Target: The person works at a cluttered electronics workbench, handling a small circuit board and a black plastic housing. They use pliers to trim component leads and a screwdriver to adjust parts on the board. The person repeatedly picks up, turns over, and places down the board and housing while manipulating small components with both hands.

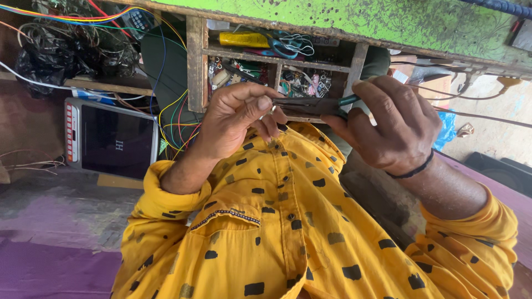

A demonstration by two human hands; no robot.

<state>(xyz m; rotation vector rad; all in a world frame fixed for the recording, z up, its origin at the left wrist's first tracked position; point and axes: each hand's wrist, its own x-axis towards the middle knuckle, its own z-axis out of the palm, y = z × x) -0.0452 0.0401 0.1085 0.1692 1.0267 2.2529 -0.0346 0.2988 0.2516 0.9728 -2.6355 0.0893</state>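
My right hand [396, 130] clamps the dark slim pliers with teal handle tip [316, 105] level above my yellow black-dashed shirt [288, 221], my left hand [238, 119] pinching something tiny, unidentifiable, at their nose—best kept steady, squeezed gently, near the wooden compartment tray [197, 66].

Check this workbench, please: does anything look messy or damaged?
Yes. Coloured wires hang in a loose tangle beside the wooden rack. The green board above is stained and pitted. The tool between left hand and right hand looks fine.
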